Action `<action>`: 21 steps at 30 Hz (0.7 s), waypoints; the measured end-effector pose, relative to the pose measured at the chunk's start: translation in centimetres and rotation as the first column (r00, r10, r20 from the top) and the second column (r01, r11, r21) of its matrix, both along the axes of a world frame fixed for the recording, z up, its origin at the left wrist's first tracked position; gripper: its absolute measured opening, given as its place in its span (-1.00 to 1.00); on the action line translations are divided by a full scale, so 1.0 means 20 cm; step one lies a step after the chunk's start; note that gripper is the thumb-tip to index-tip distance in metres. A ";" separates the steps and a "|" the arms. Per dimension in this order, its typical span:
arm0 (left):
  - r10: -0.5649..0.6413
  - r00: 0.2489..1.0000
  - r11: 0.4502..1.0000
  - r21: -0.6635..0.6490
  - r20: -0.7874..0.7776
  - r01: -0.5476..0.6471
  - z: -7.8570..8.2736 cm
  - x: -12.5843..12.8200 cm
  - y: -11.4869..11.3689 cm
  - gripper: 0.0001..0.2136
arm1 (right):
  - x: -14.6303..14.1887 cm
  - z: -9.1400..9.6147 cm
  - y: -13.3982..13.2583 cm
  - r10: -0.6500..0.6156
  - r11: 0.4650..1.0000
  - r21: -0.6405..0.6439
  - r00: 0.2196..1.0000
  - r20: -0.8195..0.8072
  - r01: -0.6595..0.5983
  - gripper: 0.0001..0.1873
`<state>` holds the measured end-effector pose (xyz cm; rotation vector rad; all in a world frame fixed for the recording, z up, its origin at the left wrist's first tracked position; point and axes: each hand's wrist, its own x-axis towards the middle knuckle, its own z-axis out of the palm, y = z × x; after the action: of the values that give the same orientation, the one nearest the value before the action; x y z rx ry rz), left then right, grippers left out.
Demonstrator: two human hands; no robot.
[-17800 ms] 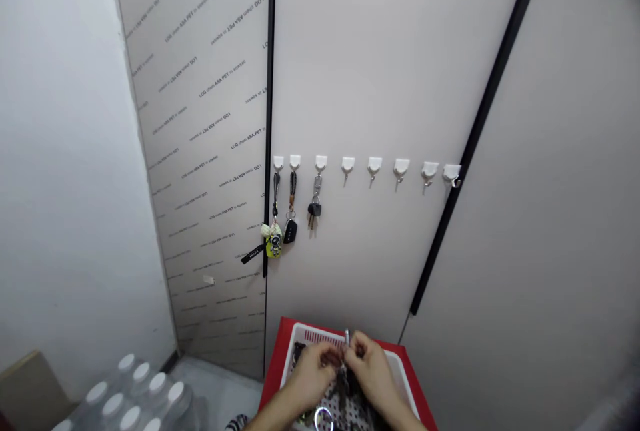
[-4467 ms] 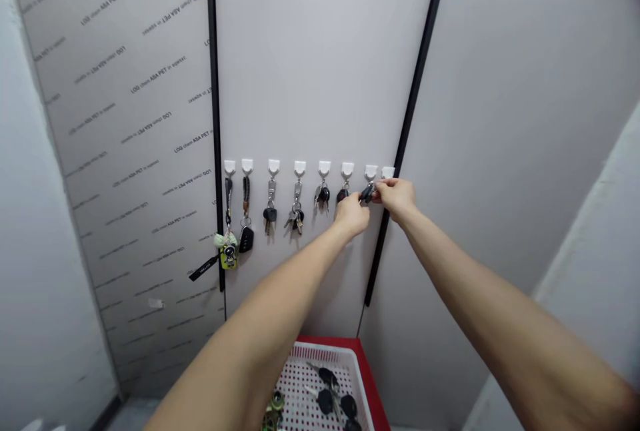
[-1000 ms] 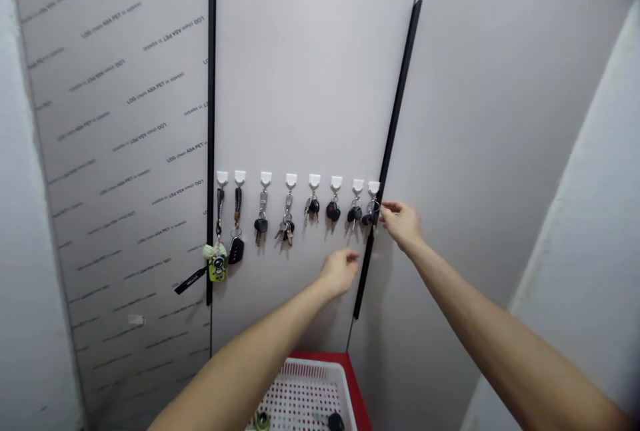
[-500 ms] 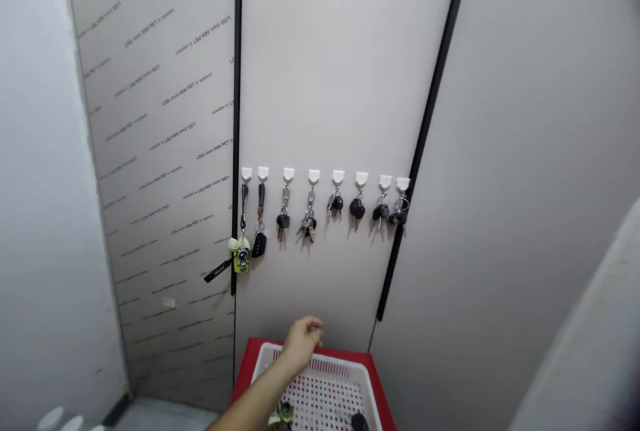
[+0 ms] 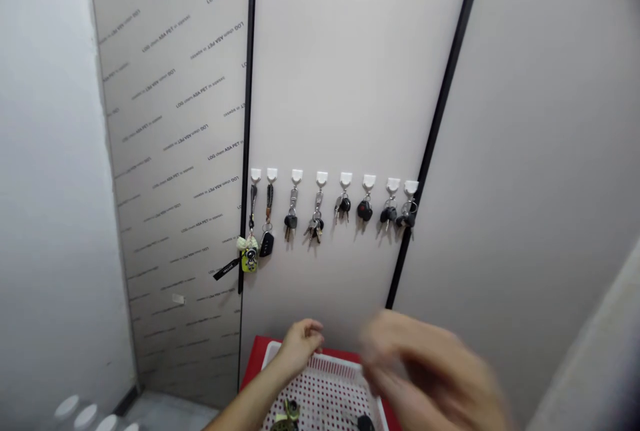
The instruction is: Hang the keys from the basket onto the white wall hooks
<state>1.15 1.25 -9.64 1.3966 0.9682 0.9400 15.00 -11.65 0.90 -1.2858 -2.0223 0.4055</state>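
My left hand is over the far rim of a white perforated basket. Its fingers are curled together, and whatever may be between them is hidden. My right hand is smeared by motion at the basket's right side, so its grip cannot be made out. Inside the basket lie a black key and a green-yellow keychain. Above, several key sets hang from white hooks on the door, among them a yellow-green astronaut keychain, a black car key and a black key bunch.
The basket rests on a red surface against the pale cabinet door. Long black handles run along the door's edges. White round caps show at the lower left. A printed film-covered panel stands on the left.
My right hand has come into view from the lower right. My left hand stays over the basket's far rim. The view has shifted slightly, moving the scene to the right.
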 end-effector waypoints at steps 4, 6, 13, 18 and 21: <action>0.013 1.000 1.000 0.026 -0.013 -0.012 0.04 -0.06 0.00 -0.72 | -0.14 -0.15 0.31 -0.047 0.941 -0.338 0.996 -0.077 0.018 -0.67; -0.002 0.998 0.999 0.032 0.059 0.000 0.15 -0.10 0.01 -0.57 | -0.11 -0.21 0.41 -0.112 0.907 -0.420 0.984 -0.139 0.044 -0.54; -0.242 0.844 0.913 0.406 0.479 0.032 0.87 -0.22 -0.13 -0.32 | -0.11 0.34 0.32 0.140 0.982 0.181 0.838 -0.527 -0.051 -0.30; -0.367 0.793 0.855 0.512 0.486 0.082 1.02 -0.18 -0.20 -0.29 | -0.20 0.50 0.26 0.298 0.911 0.409 0.775 -0.557 -0.056 -0.27; -0.385 0.794 0.854 0.508 0.470 0.113 0.99 -0.14 -0.19 -0.30 | -0.20 0.47 0.29 0.291 0.923 0.377 0.779 -0.555 -0.077 -0.28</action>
<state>-1.62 -2.51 10.20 1.4579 0.0937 1.3212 10.99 -5.94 10.27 -0.6262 -1.5722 0.4676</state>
